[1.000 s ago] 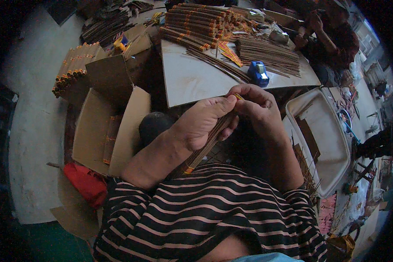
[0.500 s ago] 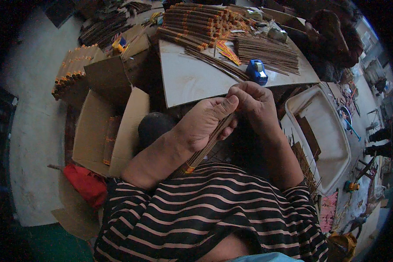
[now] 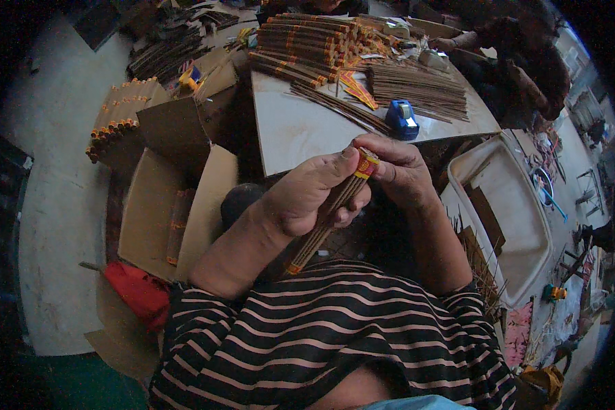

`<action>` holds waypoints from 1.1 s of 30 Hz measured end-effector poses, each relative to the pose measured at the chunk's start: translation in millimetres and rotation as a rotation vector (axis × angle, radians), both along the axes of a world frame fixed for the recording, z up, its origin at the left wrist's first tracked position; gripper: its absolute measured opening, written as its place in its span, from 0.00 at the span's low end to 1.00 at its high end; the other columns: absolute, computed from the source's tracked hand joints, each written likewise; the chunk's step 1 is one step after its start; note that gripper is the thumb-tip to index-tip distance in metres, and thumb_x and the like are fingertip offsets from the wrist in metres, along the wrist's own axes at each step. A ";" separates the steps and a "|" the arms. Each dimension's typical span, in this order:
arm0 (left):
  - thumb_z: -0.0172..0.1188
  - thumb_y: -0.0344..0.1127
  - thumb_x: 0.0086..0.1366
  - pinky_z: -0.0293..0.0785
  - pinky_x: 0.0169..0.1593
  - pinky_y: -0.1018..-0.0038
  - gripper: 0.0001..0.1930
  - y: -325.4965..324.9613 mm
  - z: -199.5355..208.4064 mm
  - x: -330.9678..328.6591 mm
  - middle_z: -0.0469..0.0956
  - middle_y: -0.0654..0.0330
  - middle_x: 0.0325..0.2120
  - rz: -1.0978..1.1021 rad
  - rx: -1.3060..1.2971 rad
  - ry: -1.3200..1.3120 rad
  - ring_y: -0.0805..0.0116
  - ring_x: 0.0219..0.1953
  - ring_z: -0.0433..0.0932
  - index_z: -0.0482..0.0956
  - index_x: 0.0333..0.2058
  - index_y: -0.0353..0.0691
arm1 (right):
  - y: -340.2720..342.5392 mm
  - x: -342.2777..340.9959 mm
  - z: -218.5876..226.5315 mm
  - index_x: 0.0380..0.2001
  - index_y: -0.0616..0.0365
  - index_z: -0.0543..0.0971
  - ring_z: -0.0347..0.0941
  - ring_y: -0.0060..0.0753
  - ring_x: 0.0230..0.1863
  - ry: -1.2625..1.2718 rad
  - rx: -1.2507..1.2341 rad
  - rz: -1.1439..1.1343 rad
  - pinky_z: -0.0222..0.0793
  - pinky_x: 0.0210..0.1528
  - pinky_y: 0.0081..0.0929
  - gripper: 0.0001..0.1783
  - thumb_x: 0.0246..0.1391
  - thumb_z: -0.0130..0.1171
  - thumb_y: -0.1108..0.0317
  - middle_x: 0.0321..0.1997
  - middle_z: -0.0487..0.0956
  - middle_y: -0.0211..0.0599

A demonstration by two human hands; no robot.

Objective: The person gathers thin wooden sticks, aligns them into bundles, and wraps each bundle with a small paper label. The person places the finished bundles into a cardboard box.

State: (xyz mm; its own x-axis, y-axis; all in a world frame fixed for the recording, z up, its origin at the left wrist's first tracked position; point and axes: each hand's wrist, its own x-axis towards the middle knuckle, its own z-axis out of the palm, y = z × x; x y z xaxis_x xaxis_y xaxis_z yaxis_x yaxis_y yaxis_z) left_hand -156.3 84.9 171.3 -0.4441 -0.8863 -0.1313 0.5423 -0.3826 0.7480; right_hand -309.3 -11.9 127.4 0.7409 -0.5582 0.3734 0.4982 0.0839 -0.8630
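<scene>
A bundle of thin brown incense sticks [image 3: 319,236] slants across my lap, bound near both ends with bands. My left hand [image 3: 299,193] is wrapped round the upper part of it, thumb on top. At the far end sits a red and yellow paper band [image 3: 367,165]. My right hand [image 3: 406,172] grips that banded end between thumb and fingers. A blue tape dispenser [image 3: 402,120] stands on the white table [image 3: 301,130] just beyond my right hand. Loose incense sticks [image 3: 420,92] lie behind it, next to red and yellow paper labels [image 3: 357,89].
Banded bundles [image 3: 301,44] are stacked at the table's back. An open cardboard box [image 3: 143,212] stands at left, with more bundles [image 3: 119,109] beyond it. A red cloth [image 3: 137,290] lies nearby. At right is a white tub [image 3: 534,232]; another person [image 3: 519,65] sits at the far right.
The right hand has shifted down along the bundle's end and turned, so the red and yellow band now shows. The other person's arm now reaches toward the table.
</scene>
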 end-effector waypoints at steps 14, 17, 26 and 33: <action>0.55 0.43 0.59 0.73 0.32 0.69 0.13 -97.4 65.3 88.5 0.73 0.60 0.26 0.869 -0.999 -0.402 0.68 0.28 0.73 0.69 0.36 0.41 | -10.4 -3.1 -10.7 0.39 0.64 0.74 0.71 0.25 0.32 0.075 0.203 -0.350 0.65 0.34 0.19 0.13 0.51 0.53 0.68 0.30 0.76 0.37; 0.58 0.35 0.57 0.73 0.37 0.71 0.13 -129.0 26.5 102.5 0.76 0.56 0.30 0.951 -0.950 -0.472 0.68 0.31 0.76 0.69 0.38 0.36 | -8.0 -3.1 -19.1 0.37 0.64 0.75 0.71 0.24 0.30 0.195 0.227 -0.375 0.66 0.35 0.19 0.12 0.51 0.54 0.67 0.29 0.76 0.36; 0.59 0.38 0.56 0.70 0.38 0.73 0.14 -118.2 30.9 97.5 0.74 0.59 0.30 1.286 -0.749 -0.214 0.69 0.33 0.72 0.68 0.36 0.36 | -3.1 38.2 -29.5 0.43 0.63 0.72 0.71 0.25 0.40 0.427 0.027 -0.091 0.65 0.46 0.24 0.18 0.54 0.51 0.61 0.37 0.75 0.36; 0.50 0.43 0.61 0.67 0.50 0.58 0.17 -50.3 9.9 52.1 0.70 0.49 0.40 1.206 -0.215 0.311 0.57 0.43 0.70 0.68 0.38 0.33 | 9.9 78.4 -18.5 0.50 0.60 0.62 0.65 0.31 0.49 -0.170 0.283 -0.445 0.58 0.54 0.31 0.23 0.55 0.48 0.59 0.46 0.69 0.41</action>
State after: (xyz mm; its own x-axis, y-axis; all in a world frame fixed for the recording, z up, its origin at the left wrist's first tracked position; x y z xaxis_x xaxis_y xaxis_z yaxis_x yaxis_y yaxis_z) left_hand -104.3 34.6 181.3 0.6727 -0.7393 0.0301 0.6249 0.5894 0.5119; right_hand -230.9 -2.0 109.0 0.3527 -0.8996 0.2573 0.6691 0.0503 -0.7414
